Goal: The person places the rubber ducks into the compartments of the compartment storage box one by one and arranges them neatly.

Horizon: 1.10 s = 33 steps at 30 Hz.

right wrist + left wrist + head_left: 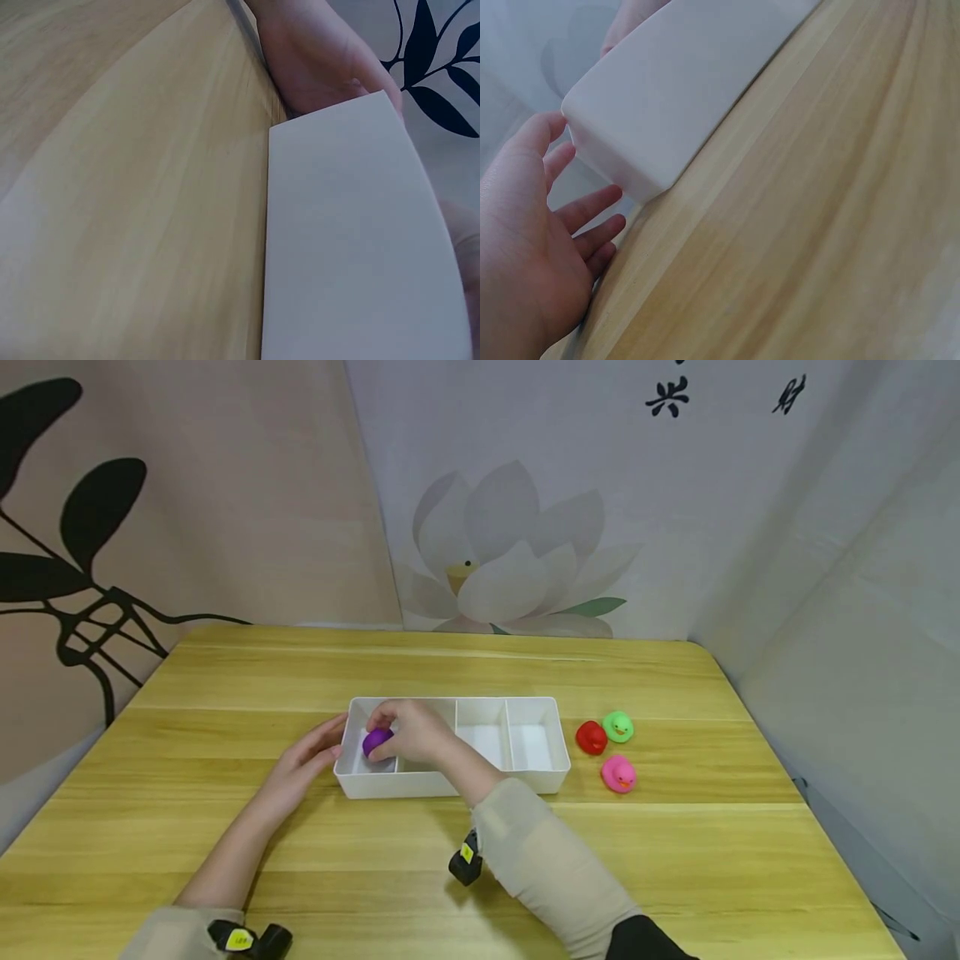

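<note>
A white divided box (442, 783) stands on the table. In its leftmost compartment, my right hand (416, 733) pinches a round purple toy (377, 742) between thumb and fingers. The toy's far side is covered by the fingers, and it sits low within the walls. My left hand (303, 764) rests at the box's left end; in the left wrist view its fingers (591, 208) are spread, with fingertips right at the end wall. Most of the right hand is hidden behind the box wall (352, 240) in the right wrist view.
Right of the box, a red rubber duck (592, 738), a green duck (618, 727) and a pink duck (618, 774) sit close together on the wooden table (420, 877). Printed curtains (247, 510) hang behind the table's far edge.
</note>
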Available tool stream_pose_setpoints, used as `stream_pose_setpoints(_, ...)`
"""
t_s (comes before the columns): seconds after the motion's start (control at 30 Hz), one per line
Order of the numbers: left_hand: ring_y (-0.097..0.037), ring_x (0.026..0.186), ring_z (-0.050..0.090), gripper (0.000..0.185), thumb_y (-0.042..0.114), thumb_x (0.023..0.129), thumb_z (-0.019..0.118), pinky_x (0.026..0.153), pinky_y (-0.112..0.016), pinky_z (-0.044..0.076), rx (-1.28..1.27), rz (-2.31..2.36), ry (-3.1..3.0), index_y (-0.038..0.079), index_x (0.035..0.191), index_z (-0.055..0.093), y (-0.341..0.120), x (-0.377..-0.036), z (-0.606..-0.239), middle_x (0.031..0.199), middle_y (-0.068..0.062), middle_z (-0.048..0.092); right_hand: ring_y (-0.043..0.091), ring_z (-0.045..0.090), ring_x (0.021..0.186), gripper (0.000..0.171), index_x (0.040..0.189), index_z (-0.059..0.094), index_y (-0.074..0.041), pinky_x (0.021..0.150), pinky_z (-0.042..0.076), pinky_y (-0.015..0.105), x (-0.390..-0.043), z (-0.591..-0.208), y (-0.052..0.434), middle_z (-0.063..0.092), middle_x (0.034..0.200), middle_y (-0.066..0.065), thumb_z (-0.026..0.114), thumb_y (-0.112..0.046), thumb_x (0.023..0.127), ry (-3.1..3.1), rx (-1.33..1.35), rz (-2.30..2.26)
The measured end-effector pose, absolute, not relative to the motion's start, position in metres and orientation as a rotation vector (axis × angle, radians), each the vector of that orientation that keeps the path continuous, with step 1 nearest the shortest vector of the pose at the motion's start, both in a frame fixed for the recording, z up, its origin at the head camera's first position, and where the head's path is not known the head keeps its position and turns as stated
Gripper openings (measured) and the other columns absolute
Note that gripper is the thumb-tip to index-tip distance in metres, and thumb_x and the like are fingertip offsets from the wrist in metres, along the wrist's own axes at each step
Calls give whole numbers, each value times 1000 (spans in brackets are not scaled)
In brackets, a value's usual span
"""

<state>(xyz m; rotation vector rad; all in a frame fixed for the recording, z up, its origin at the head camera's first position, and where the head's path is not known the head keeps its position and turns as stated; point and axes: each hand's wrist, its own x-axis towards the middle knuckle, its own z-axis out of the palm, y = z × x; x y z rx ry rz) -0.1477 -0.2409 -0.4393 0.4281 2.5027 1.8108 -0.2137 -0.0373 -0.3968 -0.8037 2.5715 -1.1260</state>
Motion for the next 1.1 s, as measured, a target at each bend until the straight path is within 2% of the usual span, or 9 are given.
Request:
stream_pose_setpoints(0.3, -20, 115, 43, 46, 20, 95, 46, 88, -21, 38, 430, 1831, 2494, 17, 140, 34, -241, -150, -441, 131, -13, 46, 3, 51, 72, 31, 83, 64, -23, 65, 39, 20, -213, -390, -40, 59, 77, -13, 84, -28, 60, 2671, -754, -948)
stream_pose_setpoints(0.87, -13, 113, 45, 46, 21, 95, 45, 88, -21, 38, 432, 1828, 2500, 18, 140, 34, -241, -149, -440, 131, -13, 45, 2, 50, 72, 32, 84, 65, -22, 66, 38, 20, -212, -389, -42, 60, 80, -12, 84, -28, 59, 2690, -711, -903)
stream_pose_setpoints(1.1, -17, 115, 44, 46, 22, 95, 45, 88, -20, 37, 429, 1811, 2517, 17, 140, 33, -241, -149, -441, 131, -14, 45, 2, 51, 73, 32, 86, 66, -23, 67, 38, 20, -211, -388, -42, 61, 80, -13, 84, -29, 60, 2691, -703, -903)
